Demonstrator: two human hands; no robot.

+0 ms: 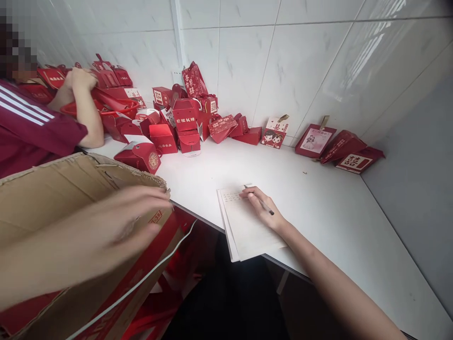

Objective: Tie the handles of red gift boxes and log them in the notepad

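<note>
My right hand (pixel 262 208) is closed round a dark pen (pixel 267 208), its tip at the upper part of a stack of paper sheets (pixel 253 236). Several short lines of small handwriting run along the top of the uppermost sheet. The stack lies at the table's front edge, its lower corner sticking out past it. My left hand (pixel 138 217), blurred by motion, is over the cardboard box (pixel 53 184) at the left. Its fingers stretch forward with the thumb apart, and nothing shows in them. Whether it touches the box I cannot tell.
Red gift boxes (pixel 186 115) crowd the white table (pixel 318 208) along the tiled wall. At left, another person's hands (pixel 83 80) are above a red basket (pixel 120 113). A pale cord (pixel 141 278) crosses in front of the cardboard box. A grey panel (pixel 414 156) bounds the right side.
</note>
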